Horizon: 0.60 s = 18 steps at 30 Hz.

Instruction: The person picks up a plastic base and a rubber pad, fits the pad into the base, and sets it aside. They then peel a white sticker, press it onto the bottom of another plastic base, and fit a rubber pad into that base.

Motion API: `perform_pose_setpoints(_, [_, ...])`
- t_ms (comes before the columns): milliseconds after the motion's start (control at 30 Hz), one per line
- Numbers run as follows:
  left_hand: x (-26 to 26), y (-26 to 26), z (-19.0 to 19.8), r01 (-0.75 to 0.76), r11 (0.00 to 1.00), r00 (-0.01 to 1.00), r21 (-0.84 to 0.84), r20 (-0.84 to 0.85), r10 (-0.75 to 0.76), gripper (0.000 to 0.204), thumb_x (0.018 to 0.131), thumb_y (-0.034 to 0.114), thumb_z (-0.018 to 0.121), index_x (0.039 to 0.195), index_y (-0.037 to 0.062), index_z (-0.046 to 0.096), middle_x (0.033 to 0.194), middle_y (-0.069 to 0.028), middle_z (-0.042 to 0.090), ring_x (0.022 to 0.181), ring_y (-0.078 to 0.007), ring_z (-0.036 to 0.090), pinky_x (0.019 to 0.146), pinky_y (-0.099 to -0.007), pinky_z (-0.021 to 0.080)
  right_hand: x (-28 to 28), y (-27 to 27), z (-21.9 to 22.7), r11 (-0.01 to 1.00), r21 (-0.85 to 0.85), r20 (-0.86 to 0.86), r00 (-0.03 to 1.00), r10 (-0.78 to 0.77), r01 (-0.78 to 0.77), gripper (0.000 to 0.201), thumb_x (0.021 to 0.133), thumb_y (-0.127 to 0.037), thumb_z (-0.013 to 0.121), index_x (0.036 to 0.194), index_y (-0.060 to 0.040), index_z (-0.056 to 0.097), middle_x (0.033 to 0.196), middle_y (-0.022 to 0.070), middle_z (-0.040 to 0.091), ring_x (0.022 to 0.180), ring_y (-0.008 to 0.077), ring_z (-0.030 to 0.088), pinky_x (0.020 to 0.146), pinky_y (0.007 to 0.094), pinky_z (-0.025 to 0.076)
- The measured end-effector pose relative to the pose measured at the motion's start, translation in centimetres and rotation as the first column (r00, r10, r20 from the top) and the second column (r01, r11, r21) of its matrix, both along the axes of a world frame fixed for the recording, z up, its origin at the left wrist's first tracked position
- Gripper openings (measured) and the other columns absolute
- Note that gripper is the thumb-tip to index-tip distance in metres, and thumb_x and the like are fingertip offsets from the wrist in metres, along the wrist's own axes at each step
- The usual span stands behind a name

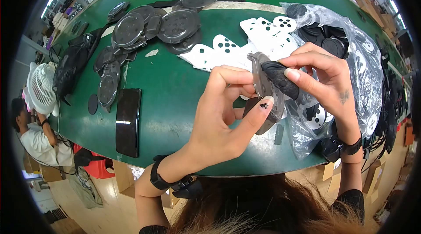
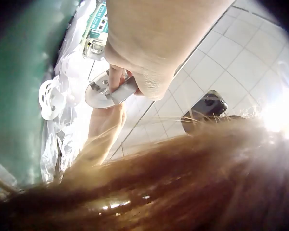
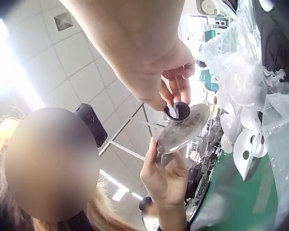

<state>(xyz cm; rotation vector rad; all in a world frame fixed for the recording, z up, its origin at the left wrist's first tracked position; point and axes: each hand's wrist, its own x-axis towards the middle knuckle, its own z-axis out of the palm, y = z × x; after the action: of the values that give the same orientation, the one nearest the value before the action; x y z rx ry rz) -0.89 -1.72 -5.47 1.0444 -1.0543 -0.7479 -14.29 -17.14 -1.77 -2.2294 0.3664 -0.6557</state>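
My left hand [image 1: 219,131] grips a translucent grey plastic disc [image 1: 262,78] by its edge and its tab, thumb on the near side. The disc is tilted on edge above the table; small bumps and holes show on it in the left wrist view [image 2: 98,97]. Between thumb and fingers, my right hand [image 1: 329,78] pinches a thin black round pad [image 1: 284,82], which is bent and lies close against the disc's face. From the right wrist, the pad [image 3: 182,112] appears curled at the disc's upper side. White sheets with round holes [image 1: 226,45] lie just beyond the hands.
A clear plastic bag [image 1: 368,71] with black round pads [image 1: 333,47] and white sheets lies at the right. Several similar grey discs [image 1: 128,30] are heaped at the back left. A dark phone [image 1: 128,124] and a loose black pad [image 1: 93,103] lie left on the green table [image 1: 166,102].
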Motion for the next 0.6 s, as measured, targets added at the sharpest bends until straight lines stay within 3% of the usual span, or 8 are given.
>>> perform_pose_setpoints(167, [0.0,0.0,0.1,0.004,1.0,0.998,0.0,-0.057,-0.004,0.031,0.081,-0.002,0.059,0.103,0.001,0.038,0.1,-0.0072,0.043,0.091,-0.0119,0.051,0.064,-0.0216,0.054,-0.1,0.3,0.2,0.998,-0.061,0.015,1.0,0.014,-0.014,0.018,0.074,-0.01,0.068,0.092,-0.0049,0.068,0.078,0.0044,0.062,0.068,0.011,0.056,0.058,0.0222,0.039])
perform_pose_setpoints(300, [0.1,-0.1,-0.1,0.002,1.0,0.996,-0.02,-0.092,-0.003,0.031,0.081,-0.002,0.059,0.104,0.0003,0.039,0.101,-0.0081,0.043,0.091,-0.0124,0.051,0.062,-0.0212,0.054,-0.1,0.9,0.3,0.989,-0.147,0.013,0.999,0.038,-0.036,0.033,0.069,-0.013,0.072,0.099,-0.0028,0.064,0.086,0.0066,0.059,0.077,0.015,0.056,0.064,0.025,0.041])
perform_pose_setpoints(367, [0.3,-0.1,-0.1,0.02,0.998,0.997,-0.063,-0.079,-0.025,0.032,0.081,-0.003,0.059,0.106,0.0001,0.039,0.102,-0.0083,0.043,0.092,-0.0138,0.051,0.065,-0.0218,0.053,-0.1,1.5,0.2,0.982,-0.182,0.008,0.999,0.046,-0.044,0.041,0.067,-0.016,0.074,0.103,-0.0025,0.062,0.091,0.0065,0.058,0.081,0.0161,0.054,0.067,0.0253,0.039])
perform_pose_setpoints(467, [0.4,-0.2,-0.7,0.034,0.99,0.999,-0.134,-0.021,-0.037,0.034,0.08,-0.004,0.059,0.108,0.0,0.039,0.104,-0.009,0.043,0.094,-0.0156,0.051,0.072,-0.0243,0.049,-0.4,2.0,-0.4,0.948,-0.317,-0.047,0.999,-0.013,-0.002,0.068,0.059,-0.035,0.078,0.115,-0.0037,0.053,0.106,0.0104,0.051,0.089,0.0202,0.053,0.073,0.0288,0.041])
perform_pose_setpoints(600, [0.5,-0.3,-0.5,0.028,0.989,0.99,-0.147,-0.13,-0.048,0.035,0.082,-0.003,0.058,0.111,-0.0002,0.039,0.108,-0.01,0.044,0.097,-0.0161,0.05,0.08,-0.0266,0.044,-0.4,2.6,-0.2,0.861,-0.5,-0.016,0.992,-0.122,0.098,0.063,0.064,-0.031,0.076,0.116,-0.0038,0.052,0.111,0.0128,0.048,0.096,0.0213,0.051,0.075,0.029,0.041])
